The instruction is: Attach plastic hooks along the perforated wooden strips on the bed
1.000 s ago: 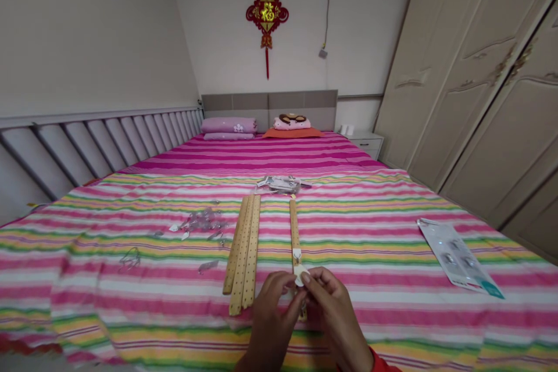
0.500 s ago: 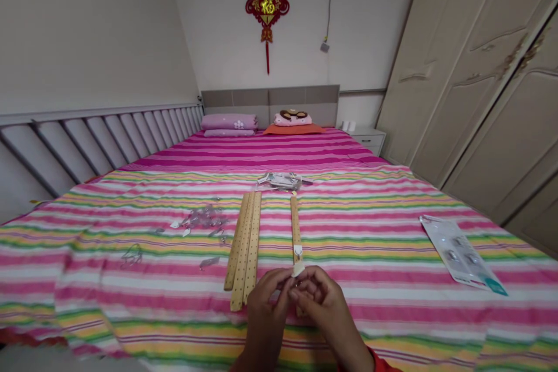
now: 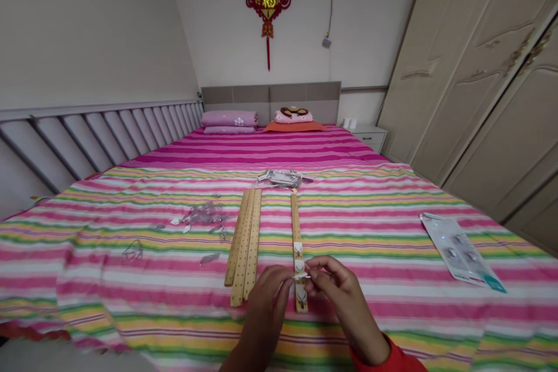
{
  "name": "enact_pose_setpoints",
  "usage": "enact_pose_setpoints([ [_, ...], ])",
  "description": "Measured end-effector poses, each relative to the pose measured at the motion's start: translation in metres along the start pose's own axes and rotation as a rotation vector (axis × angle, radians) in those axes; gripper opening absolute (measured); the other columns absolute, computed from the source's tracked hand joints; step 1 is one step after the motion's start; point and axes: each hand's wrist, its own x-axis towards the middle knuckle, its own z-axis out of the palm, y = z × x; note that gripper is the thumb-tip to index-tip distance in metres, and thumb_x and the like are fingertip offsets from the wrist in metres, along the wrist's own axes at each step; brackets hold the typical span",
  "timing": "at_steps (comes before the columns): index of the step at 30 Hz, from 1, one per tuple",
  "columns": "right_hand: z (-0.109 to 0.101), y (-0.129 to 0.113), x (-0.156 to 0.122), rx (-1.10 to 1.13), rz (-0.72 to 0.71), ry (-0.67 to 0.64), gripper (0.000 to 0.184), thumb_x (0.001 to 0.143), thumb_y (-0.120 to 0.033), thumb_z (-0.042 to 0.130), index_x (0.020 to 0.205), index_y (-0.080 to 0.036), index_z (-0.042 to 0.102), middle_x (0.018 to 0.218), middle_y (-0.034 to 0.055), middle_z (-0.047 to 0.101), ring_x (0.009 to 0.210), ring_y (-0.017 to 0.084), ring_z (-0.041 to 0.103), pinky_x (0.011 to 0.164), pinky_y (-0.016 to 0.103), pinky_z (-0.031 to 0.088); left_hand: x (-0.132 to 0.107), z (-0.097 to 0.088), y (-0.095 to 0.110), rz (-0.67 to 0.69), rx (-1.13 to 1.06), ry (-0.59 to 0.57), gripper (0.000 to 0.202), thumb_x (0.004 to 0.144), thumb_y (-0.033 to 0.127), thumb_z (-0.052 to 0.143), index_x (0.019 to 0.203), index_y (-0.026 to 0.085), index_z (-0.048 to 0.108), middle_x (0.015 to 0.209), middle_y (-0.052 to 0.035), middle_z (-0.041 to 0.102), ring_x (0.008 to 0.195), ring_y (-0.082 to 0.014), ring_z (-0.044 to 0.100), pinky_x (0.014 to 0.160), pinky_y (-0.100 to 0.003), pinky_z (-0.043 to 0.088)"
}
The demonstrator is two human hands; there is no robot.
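A slim wooden strip with holes (image 3: 295, 221) lies lengthwise before me on the striped cloth. Along its near half sit small white pieces, including an upper one (image 3: 298, 249) and a lower one (image 3: 301, 292), each with a curved hook-like part. Just above the strip, another small white piece (image 3: 299, 275) is pinched by the fingertips of my left hand (image 3: 268, 296). The fingers of my right hand (image 3: 337, 290) are closed at its right end, where a thin shiny bit shows. Whether that bit belongs to the white piece, I cannot tell.
Several wider perforated wooden strips (image 3: 244, 244) lie to the left. Beyond them are scattered clear plastic bits (image 3: 204, 215) and a flat grey piece (image 3: 210, 258). Clear packets (image 3: 281, 178) lie farther back. A blister pack (image 3: 462, 253) rests on the right.
My hands have moved apart a little, uncovering the strip's near end and more white pieces on it. The held white piece has tilted from face-on to nearly edge-on.
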Motion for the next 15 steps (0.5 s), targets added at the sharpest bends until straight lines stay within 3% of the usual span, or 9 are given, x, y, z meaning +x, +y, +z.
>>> enact_pose_setpoints([
  [4, 0.001, 0.005, 0.000, -0.038, -0.119, -0.031, 0.023, 0.069, -0.039, 0.073, 0.081, -0.020, 0.072, 0.066, 0.0011, 0.062, 0.058, 0.014, 0.059, 0.055, 0.026, 0.049, 0.004, -0.001, 0.003, -0.200, -0.115, -0.045, 0.013, 0.083, 0.025, 0.053, 0.084, 0.019, 0.066, 0.078, -0.0039, 0.068, 0.073, -0.0156, 0.064, 0.067, -0.025, 0.051],
  [8, 0.001, 0.012, 0.002, -0.038, -0.131, 0.022, 0.026, 0.059, -0.033, 0.081, 0.079, -0.020, 0.073, 0.082, 0.0029, 0.063, 0.065, 0.014, 0.062, 0.058, 0.026, 0.052, 0.013, -0.001, 0.005, -0.428, -0.317, -0.134, 0.017, 0.078, 0.033, 0.058, 0.077, 0.018, 0.064, 0.070, -0.0023, 0.067, 0.067, -0.0148, 0.063, 0.061, -0.023, 0.049],
  [15, -0.008, 0.018, 0.004, -0.012, -0.028, 0.017, 0.033, 0.059, -0.034, 0.082, 0.085, -0.019, 0.068, 0.061, 0.0004, 0.065, 0.060, 0.015, 0.061, 0.058, 0.027, 0.051, 0.015, 0.014, -0.003, -0.636, -0.605, -0.090, 0.025, 0.069, 0.040, 0.068, 0.073, 0.016, 0.063, 0.066, -0.0017, 0.066, 0.062, -0.0140, 0.063, 0.061, -0.025, 0.049],
])
